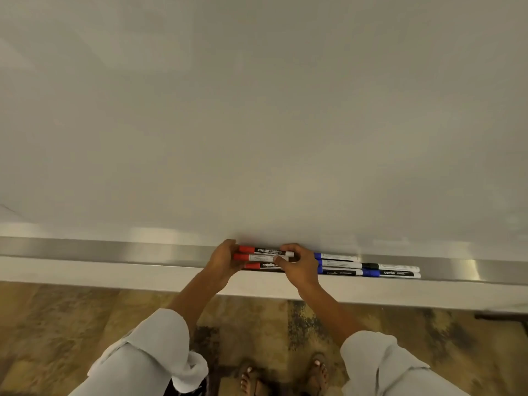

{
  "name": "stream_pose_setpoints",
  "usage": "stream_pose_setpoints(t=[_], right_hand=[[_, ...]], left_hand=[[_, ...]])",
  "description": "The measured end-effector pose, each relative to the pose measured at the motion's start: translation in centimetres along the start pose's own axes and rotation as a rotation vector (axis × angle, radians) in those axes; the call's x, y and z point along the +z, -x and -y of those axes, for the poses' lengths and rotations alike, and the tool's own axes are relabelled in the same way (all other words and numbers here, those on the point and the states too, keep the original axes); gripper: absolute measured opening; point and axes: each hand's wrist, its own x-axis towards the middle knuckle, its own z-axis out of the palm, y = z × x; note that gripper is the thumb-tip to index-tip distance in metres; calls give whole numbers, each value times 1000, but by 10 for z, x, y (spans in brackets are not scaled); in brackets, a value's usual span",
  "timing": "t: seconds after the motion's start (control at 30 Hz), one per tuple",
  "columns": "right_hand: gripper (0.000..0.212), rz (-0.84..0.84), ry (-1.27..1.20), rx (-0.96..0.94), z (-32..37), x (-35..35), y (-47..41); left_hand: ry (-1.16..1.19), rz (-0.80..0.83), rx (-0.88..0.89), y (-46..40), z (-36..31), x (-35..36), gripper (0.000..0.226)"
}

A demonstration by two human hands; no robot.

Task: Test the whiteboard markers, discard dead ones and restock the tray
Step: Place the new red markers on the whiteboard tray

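Three red-capped markers (pixel 263 257) lie side by side on the metal tray (pixel 114 250) under the whiteboard (pixel 257 124). My left hand (pixel 224 265) holds their capped ends, fingers curled around them. My right hand (pixel 297 267) grips their other ends, thumb and fingers pinching the barrels. Right of my hands, several blue-capped markers (pixel 338 264) and one black-capped marker (pixel 394 267) lie in rows on the tray.
The tray runs the full width of the board, with a pale ledge (pixel 85 272) in front of it. Below are a patterned floor (pixel 57 324) and my sandalled feet (pixel 285 375). A white cloth (pixel 194 372) hangs by my left sleeve.
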Motion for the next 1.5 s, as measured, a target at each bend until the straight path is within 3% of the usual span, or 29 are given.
stream_pose_setpoints(t=[0.2,0.5,0.8,1.07,1.37,1.5], right_hand=[[29,-76,45,-140,-3,7,8],[47,-92,159,-270,-8,9,17],[41,-254,173,-401,-11,12,37],[29,-303,197,-469,-8,3,45],[24,-136,352,-431,-14,-10,35],[28,-158,437,-506,-17,-14,36]], left_hand=[[-152,-12,96,-1,4,5,29],[-43,28,83,12,5,3,33],[14,50,4,9,6,-3,22],[-80,60,-13,2,15,-10,32],[-89,115,-28,4,17,-6,36],[-42,101,-30,2,15,-7,44]])
